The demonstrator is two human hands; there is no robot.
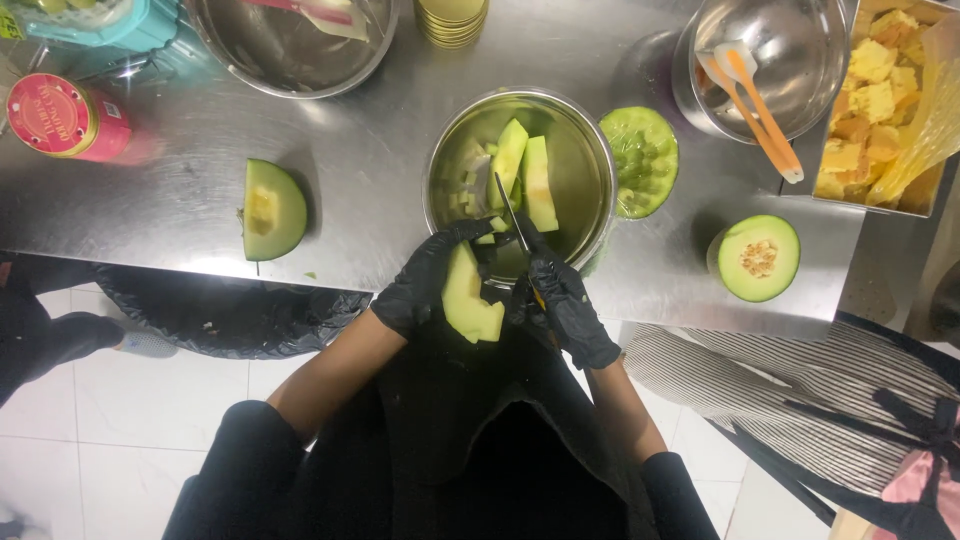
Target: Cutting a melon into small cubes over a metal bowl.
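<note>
Just below the round steel bowl [520,180] of melon slices, we see our black-gloved left hand [425,280] clasped around a pale green melon wedge [470,300] while our black-gloved right hand [568,305] grips a dark-bladed knife [512,215].

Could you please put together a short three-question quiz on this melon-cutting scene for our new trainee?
1. True or false: the left hand holds a melon wedge over the edge of the steel table.
2. What does the right hand hold?
A. an orange spatula
B. a knife
C. a pink tin
3. Fill in: the cut pieces of melon lie in the steel ____ straight in front of the hands.

Key
1. True. The gloved hand grips the wedge near the table's edge.
2. B. The knife points its blade into the bowl.
3. Bowl. It holds melon slices and small chunks.
</note>
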